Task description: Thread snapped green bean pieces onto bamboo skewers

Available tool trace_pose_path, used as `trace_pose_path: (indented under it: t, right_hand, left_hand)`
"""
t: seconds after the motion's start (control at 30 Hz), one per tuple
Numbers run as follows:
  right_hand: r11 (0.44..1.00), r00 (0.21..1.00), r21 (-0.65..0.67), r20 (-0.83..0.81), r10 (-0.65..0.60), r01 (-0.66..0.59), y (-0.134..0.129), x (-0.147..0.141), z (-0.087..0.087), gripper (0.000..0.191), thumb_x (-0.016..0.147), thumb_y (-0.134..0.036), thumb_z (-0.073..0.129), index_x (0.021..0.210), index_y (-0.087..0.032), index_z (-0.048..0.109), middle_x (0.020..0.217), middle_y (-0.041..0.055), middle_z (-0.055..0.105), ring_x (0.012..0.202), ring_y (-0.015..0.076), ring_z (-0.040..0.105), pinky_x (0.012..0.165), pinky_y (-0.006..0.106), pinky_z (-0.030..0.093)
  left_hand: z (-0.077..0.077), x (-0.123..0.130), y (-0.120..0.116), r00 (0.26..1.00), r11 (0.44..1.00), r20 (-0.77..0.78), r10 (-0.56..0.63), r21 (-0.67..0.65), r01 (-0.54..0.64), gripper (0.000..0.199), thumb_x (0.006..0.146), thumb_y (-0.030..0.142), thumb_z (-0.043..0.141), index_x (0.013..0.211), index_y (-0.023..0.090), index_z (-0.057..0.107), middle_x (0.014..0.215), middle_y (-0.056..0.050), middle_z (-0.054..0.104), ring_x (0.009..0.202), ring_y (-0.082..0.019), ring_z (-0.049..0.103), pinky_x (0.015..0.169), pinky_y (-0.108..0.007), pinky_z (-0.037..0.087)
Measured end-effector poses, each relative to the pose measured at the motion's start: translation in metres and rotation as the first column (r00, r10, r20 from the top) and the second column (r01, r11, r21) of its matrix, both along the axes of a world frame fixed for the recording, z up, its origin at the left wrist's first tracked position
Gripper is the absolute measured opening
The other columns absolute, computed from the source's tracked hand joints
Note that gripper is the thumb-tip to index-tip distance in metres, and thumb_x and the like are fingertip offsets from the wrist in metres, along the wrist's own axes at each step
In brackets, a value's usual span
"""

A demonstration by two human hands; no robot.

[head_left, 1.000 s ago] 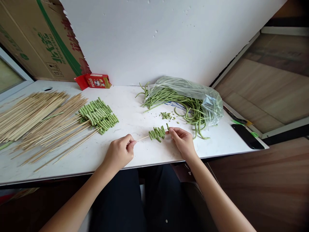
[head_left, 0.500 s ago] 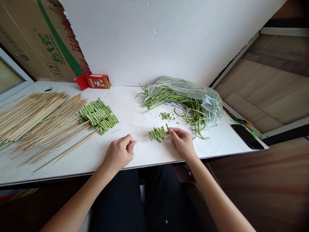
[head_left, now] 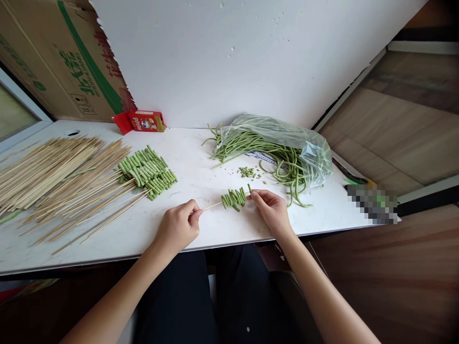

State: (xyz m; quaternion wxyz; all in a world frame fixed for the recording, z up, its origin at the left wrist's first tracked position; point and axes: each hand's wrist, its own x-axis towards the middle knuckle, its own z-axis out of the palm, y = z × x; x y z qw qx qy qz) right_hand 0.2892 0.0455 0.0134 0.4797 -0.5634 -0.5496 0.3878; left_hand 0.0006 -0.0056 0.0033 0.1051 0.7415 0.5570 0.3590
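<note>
My left hand is closed around a thin wooden skewer just above the table's front edge. Several short green bean pieces are threaded crosswise along it, with small gaps between some of them. At the skewer's right end, my right hand pinches another bean piece between thumb and fingers; the fingers partly hide the tip. Left of my hands lies a stack of filled bean skewers, their bare sticks pointing left.
Bare wooden skewers spread over the left side. Long green beans spill from a clear plastic bag at the back right, near small bean scraps. A red packet stands by the cardboard box. A pixelated patch covers the right corner.
Both hands keep almost the same places and grips. The whole view has shifted very slightly; the bean pieces look unchanged on the skewer.
</note>
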Motion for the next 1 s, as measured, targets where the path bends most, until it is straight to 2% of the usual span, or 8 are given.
trace_pose_path:
  t: [0.13,0.3,0.4,0.77,1.0]
  right_hand:
    - [1.000,1.000,0.021,0.008,-0.003,0.003,-0.0007,-0.0002,-0.0006,0.040,0.085,-0.058,0.081,0.093,-0.020,0.084,0.097,0.0112,0.084,0.095,0.0283,0.075,0.086,0.040,0.057]
    - [0.998,0.998,-0.004,-0.019,-0.060,0.060,-0.0006,-0.0002,-0.0011,0.041,0.087,-0.059,0.078,0.096,-0.020,0.084,0.093,0.0114,0.084,0.088,0.0287,0.073,0.071,0.038,0.055]
    - [0.999,0.999,-0.002,0.000,-0.049,0.049,-0.0004,-0.0001,-0.0010,0.041,0.088,-0.060,0.077,0.095,-0.020,0.084,0.093,0.0114,0.083,0.086,0.0274,0.072,0.070,0.036,0.054]
    - [1.000,1.000,0.019,0.004,-0.023,0.023,0.0004,0.0006,-0.0028,0.040,0.089,-0.059,0.077,0.096,-0.020,0.084,0.094,0.0104,0.084,0.088,0.0259,0.073,0.078,0.036,0.054]
    - [0.999,1.000,0.021,-0.016,-0.024,0.024,-0.0006,0.0006,-0.0044,0.038,0.088,-0.055,0.078,0.088,-0.018,0.086,0.089,0.0106,0.084,0.089,0.0272,0.075,0.082,0.037,0.057]
  left_hand:
    - [0.0001,0.0001,0.0000,1.000,1.000,-0.003,0.000,0.002,0.000,0.019,0.097,0.022,0.055,0.078,0.023,0.054,0.063,0.002,0.060,0.055,-0.014,0.056,0.057,-0.026,0.038]
    - [0.0007,0.0006,-0.0003,1.000,1.000,0.012,0.002,0.006,-0.002,0.019,0.098,0.022,0.055,0.079,0.023,0.054,0.063,0.003,0.060,0.056,-0.014,0.056,0.057,-0.026,0.038]
    - [0.0009,0.0007,-0.0005,1.000,1.000,0.014,0.001,0.007,-0.001,0.019,0.098,0.022,0.055,0.078,0.023,0.054,0.063,0.003,0.059,0.056,-0.014,0.056,0.057,-0.026,0.038]
    - [0.0013,0.0003,-0.0010,1.000,1.000,0.005,0.004,0.008,-0.004,0.019,0.098,0.023,0.055,0.078,0.023,0.055,0.062,0.003,0.059,0.055,-0.014,0.055,0.057,-0.026,0.037]
    - [-0.0036,-0.0021,0.0003,1.000,0.999,-0.029,0.008,0.043,-0.006,0.020,0.098,0.023,0.056,0.078,0.022,0.055,0.061,0.004,0.059,0.054,-0.013,0.054,0.057,-0.024,0.038]
